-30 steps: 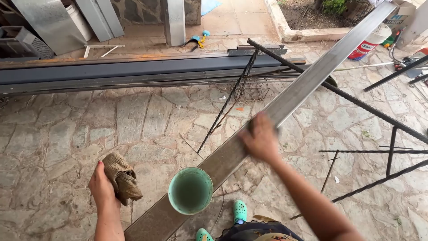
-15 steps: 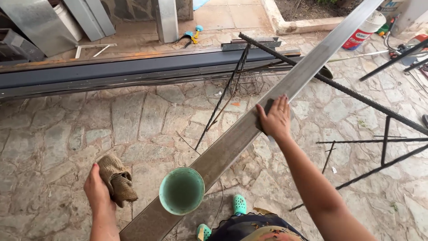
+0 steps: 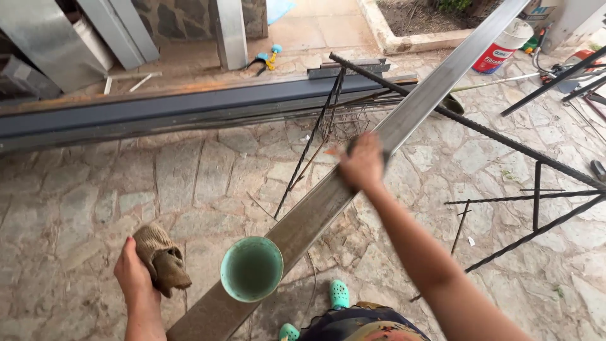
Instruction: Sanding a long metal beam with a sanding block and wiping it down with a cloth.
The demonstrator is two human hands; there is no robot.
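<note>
A long grey metal bar (image 3: 435, 95) runs diagonally from the lower left to the upper right, resting on a rebar trestle (image 3: 505, 142). My right hand (image 3: 362, 163) lies on the bar's middle, blurred, with something dark under the palm that I cannot make out. My left hand (image 3: 134, 273) grips a brown crumpled rag (image 3: 163, 259) down at the left, apart from the bar. A green round bowl (image 3: 251, 268) sits on the bar's near end, between the two hands.
A dark steel beam (image 3: 189, 107) lies across the stone paving behind the bar. Metal sheets (image 3: 57, 31) lean at the back left. A red and white bucket (image 3: 502, 47) and tools lie at the upper right. Green clogs (image 3: 339, 293) show below.
My right hand slid up along the bar, then came back down toward the middle. My left hand with the rag stayed nearly in place.
</note>
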